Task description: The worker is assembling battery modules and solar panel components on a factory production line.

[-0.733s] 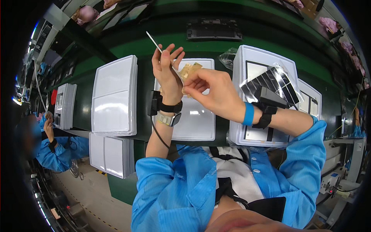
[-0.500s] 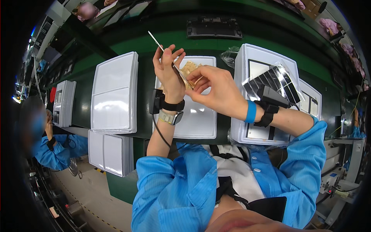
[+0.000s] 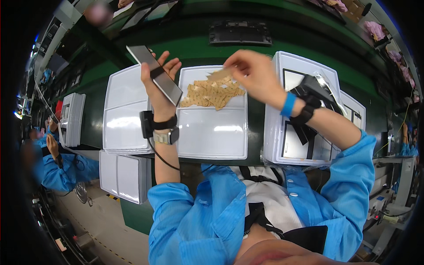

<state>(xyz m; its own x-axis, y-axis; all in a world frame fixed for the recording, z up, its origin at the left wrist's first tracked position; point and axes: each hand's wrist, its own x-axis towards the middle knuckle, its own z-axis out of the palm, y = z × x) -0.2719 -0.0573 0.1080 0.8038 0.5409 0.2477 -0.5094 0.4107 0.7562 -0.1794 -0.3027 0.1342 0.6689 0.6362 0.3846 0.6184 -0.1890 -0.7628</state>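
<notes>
My left hand (image 3: 157, 98) holds a thin rectangular panel (image 3: 154, 70), dark and glossy with a pale edge, tilted above the white trays. Its thumb lies along the near side and the other fingers show beyond it. Over the far part of the middle white tray (image 3: 212, 137), my right hand (image 3: 260, 81) pinches a tan paper-like piece (image 3: 221, 74), slightly blurred. Under that piece lies a heap of tan strips (image 3: 211, 95), in the tray's far compartment.
Stacked white trays (image 3: 126, 106) stand left of the middle tray, with a lower stack (image 3: 121, 174) nearer me. At right, another tray stack (image 3: 274, 110) holds dark-and-white panels. A black plate (image 3: 240, 34) lies at the back. A co-worker's sleeve (image 3: 70, 170) shows at far left.
My left hand has moved left and turned the panel's broad face into view. My right hand has moved away from the panel to the strip heap, where it now has a tan piece.
</notes>
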